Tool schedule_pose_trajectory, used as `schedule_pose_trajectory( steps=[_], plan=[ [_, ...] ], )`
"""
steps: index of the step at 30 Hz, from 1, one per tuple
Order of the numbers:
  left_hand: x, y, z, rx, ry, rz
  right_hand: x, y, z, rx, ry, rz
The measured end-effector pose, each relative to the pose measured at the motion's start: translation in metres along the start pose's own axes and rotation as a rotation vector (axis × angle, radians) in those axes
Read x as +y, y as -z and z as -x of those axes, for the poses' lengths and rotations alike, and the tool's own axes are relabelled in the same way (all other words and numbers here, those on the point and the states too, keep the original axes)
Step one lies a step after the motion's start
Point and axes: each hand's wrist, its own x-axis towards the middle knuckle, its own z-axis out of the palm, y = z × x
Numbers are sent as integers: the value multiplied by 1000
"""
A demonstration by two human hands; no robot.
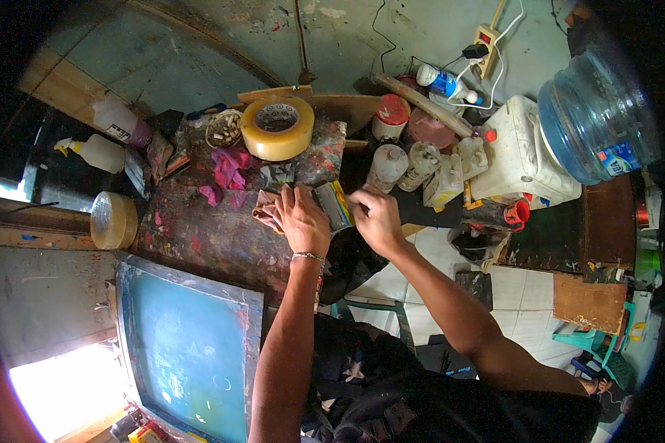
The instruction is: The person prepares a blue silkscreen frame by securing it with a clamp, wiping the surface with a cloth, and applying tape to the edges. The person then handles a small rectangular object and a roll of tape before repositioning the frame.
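Observation:
Over the paint-stained table, my left hand [304, 223] presses down with bent fingers on a pinkish-brown folded piece [264, 210], cloth or paper, I cannot tell which. Beside it lies a flat silvery-grey packet or sheet [330, 204] with a yellow and blue edge, close to the table's right edge. My right hand [379, 223] is at that coloured edge, its fingers curled together. What it pinches, if anything, is hidden. A crumpled magenta rag [231, 168] and a small grey scrap [276, 174] are just beyond my left hand.
A large tape roll [297, 140] stands at the back, beside a cup of cigarette butts [224, 130]. Bottles [387, 166], a white jerrycan [528, 151] and a blue water jug [595, 118] crowd the right. A framed blue-green screen [188, 340] leans at the near left.

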Motion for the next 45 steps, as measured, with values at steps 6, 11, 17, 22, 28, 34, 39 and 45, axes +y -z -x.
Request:
schedule_pose_trajectory(
  steps=[6,11,17,22,28,34,39,45],
  plan=[
    [1,0,1,45,-29,16,-8,6,20,-6,-11,30],
    [3,5,-1,-34,6,-1,-4,-13,-33,29,79,49],
    [6,6,0,-38,43,19,-10,0,-9,-100,-130,57],
    [3,6,1,-70,23,-8,-8,-6,-28,-12,112,54],
    [4,3,3,-30,48,36,-15,4,-20,-231,-25,110],
    [3,5,1,-15,9,4,-12,6,-25,-177,141,146],
    [3,5,0,-41,28,25,-11,10,-11,-214,-21,85],
    [0,0,2,-14,-1,-1,4,-12,-38,-39,77,12]
  ],
)
